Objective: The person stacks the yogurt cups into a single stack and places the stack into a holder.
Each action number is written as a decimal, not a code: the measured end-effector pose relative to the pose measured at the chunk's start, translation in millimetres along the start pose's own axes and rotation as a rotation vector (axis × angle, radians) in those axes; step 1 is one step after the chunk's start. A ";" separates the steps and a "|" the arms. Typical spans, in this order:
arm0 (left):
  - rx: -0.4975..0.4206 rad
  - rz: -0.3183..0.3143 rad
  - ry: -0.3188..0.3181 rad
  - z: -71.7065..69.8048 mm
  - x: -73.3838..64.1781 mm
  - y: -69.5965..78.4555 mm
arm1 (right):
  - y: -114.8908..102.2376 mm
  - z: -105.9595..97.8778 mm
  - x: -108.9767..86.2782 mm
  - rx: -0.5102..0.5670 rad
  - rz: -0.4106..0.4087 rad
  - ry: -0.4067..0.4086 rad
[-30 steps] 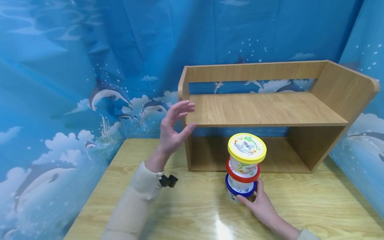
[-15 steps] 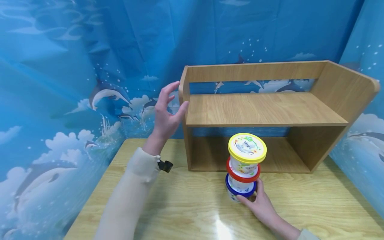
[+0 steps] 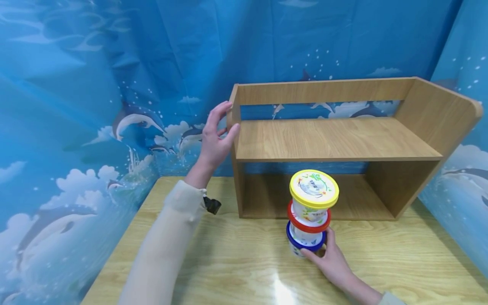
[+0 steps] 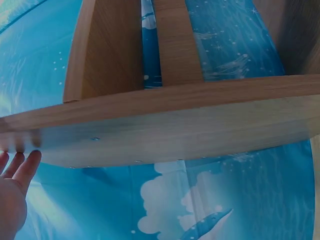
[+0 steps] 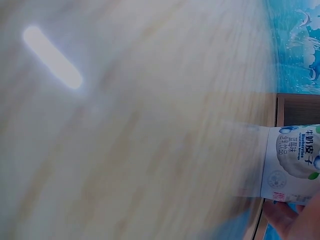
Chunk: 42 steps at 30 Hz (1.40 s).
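Three white tubs stand stacked on the table: a yellow-lidded tub (image 3: 313, 189) on top, a red-lidded tub (image 3: 309, 220) in the middle and a blue-lidded tub (image 3: 305, 241) at the bottom. The right hand (image 3: 332, 259) holds the bottom tub, thumb at its front and fingers at its right side. Printed lettering shows on that tub (image 5: 290, 162) in the right wrist view. The left hand (image 3: 215, 142) is raised beside the left side panel (image 3: 233, 123) of a wooden shelf, fingers spread from the thumb. In the left wrist view its fingertips are at the panel's outer face; contact is unclear.
The two-level wooden shelf (image 3: 335, 135) stands on the table (image 3: 244, 258) behind the tubs. A blue dolphin-print curtain (image 3: 183, 51) hangs behind and at both sides. A black strap-like item (image 3: 212, 205) sits at the left wrist.
The left hand has moved up and slightly left, from in front of the shelf's upper board to beside its left panel. The right hand and the stacked tubs have stayed in place.
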<state>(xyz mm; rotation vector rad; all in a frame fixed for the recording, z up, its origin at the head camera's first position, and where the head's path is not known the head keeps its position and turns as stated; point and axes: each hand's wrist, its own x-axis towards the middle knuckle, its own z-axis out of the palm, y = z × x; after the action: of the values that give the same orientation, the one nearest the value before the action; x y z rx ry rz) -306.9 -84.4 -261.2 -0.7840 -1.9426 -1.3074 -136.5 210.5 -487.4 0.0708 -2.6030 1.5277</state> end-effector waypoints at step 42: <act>-0.069 0.006 0.031 -1.8 -4.7 37.9 | -3.0 -4.3 5.0 0.164 0.076 -0.069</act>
<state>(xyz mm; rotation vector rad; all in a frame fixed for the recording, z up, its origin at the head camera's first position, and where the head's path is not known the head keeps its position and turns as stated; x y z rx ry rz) -274.4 -74.4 -243.8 -0.7983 -1.8785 -1.3806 -140.8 212.9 -482.1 0.0409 -2.5543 1.7936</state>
